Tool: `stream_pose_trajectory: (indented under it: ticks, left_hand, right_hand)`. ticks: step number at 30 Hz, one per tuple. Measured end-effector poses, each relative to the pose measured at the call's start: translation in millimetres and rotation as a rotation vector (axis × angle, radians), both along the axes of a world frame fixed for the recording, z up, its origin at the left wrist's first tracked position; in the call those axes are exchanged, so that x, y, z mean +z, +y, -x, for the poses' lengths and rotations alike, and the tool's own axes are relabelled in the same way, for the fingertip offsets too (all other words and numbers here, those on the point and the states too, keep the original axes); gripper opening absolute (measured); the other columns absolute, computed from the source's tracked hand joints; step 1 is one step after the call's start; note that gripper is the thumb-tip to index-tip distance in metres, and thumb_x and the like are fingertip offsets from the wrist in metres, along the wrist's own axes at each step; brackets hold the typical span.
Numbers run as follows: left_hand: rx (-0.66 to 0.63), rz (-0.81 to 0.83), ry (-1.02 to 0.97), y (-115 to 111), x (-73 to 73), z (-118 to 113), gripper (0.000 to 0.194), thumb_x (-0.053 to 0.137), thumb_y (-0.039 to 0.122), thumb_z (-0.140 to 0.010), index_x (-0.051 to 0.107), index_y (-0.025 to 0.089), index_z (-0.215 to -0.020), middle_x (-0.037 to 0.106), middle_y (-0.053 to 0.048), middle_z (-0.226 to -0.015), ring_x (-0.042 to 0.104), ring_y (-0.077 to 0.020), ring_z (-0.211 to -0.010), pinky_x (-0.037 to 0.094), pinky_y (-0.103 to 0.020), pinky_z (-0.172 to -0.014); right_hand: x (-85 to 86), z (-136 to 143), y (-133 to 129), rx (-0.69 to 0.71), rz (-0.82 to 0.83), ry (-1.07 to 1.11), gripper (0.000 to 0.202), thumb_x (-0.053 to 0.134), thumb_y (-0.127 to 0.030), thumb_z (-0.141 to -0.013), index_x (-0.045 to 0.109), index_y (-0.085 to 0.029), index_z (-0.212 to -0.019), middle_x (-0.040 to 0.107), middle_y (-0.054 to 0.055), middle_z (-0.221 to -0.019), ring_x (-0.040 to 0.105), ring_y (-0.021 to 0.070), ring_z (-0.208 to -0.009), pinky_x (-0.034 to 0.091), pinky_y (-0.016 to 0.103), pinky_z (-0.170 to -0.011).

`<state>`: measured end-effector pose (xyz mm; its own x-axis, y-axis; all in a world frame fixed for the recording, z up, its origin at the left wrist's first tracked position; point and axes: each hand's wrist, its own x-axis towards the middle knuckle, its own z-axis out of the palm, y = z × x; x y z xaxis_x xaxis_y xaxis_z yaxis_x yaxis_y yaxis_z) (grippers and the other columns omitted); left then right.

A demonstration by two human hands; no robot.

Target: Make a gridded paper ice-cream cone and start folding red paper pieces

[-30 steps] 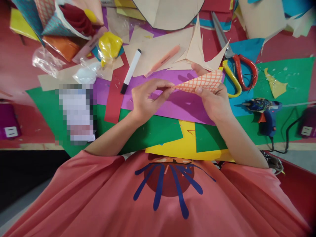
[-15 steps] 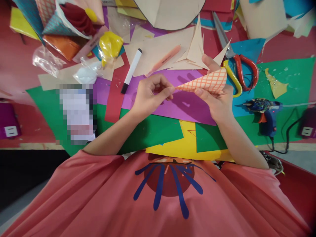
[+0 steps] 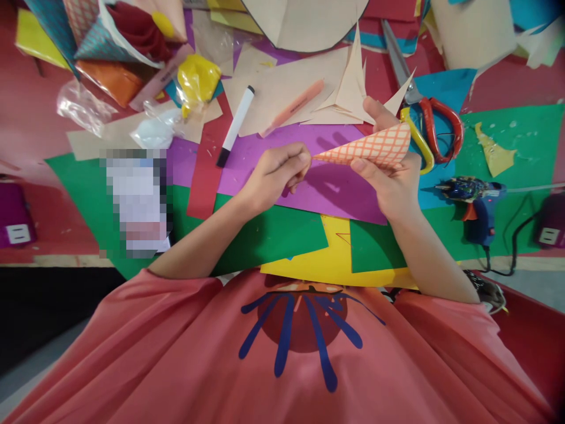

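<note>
Your right hand [image 3: 395,185] grips a slender, orange-latticed cream paper cone [image 3: 375,146]. Your left hand [image 3: 277,174] curls closed beside its tip [image 3: 318,157].

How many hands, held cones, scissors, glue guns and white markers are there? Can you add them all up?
Left hand and right hand: 2
Held cone: 1
Scissors: 1 pair
Glue gun: 1
White marker: 1
Total: 6
</note>
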<state>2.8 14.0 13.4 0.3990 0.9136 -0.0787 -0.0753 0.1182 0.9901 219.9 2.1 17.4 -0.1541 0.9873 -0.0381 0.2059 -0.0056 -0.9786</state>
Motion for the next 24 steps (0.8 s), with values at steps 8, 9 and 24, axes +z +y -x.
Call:
stream_pose_trajectory:
  ticks: [8, 9, 24]
  left_hand:
    - [0.375, -0.256, 0.076, 4.7, 0.9, -1.2, 0.035, 0.071, 0.049, -0.079, 0.058, 0.021, -0.063, 0.058, 0.005, -0.051, 0.053, -0.0050, -0.043, 0.041, -0.019, -0.039]
    - [0.401, -0.292, 0.106, 3.2, 1.7, -1.2, 0.038, 0.066, 0.049, -0.084, 0.058, 0.020, -0.060, 0.057, 0.004, -0.048, 0.053, -0.0045, -0.041, 0.039, -0.018, -0.038]
    - [0.188, -0.717, 0.653, -2.3, -7.1, 8.9, 0.029, 0.052, 0.042, -0.091, 0.064, 0.021, -0.074, 0.066, 0.000, -0.066, 0.060, -0.0117, -0.062, 0.046, -0.026, -0.060]
  right_hand:
    - [-6.7, -0.1, 3.7, -0.057, 0.000, 0.092, 0.032, 0.066, -0.060, -0.079, 0.070, -0.033, -0.096, 0.074, -0.002, -0.105, 0.063, 0.0263, -0.120, 0.048, 0.047, -0.108]
    - [-8.1, 0.6, 4.1, -0.051, -0.001, 0.099, 0.033, 0.065, -0.061, -0.079, 0.071, -0.033, -0.096, 0.074, -0.002, -0.107, 0.062, 0.0268, -0.121, 0.048, 0.048, -0.108]
    - [-14.7, 6.7, 6.0, -0.034, -0.038, 0.167, 0.031, 0.070, -0.058, -0.076, 0.072, -0.028, -0.085, 0.072, -0.003, -0.108, 0.063, 0.0237, -0.116, 0.048, 0.047, -0.108]
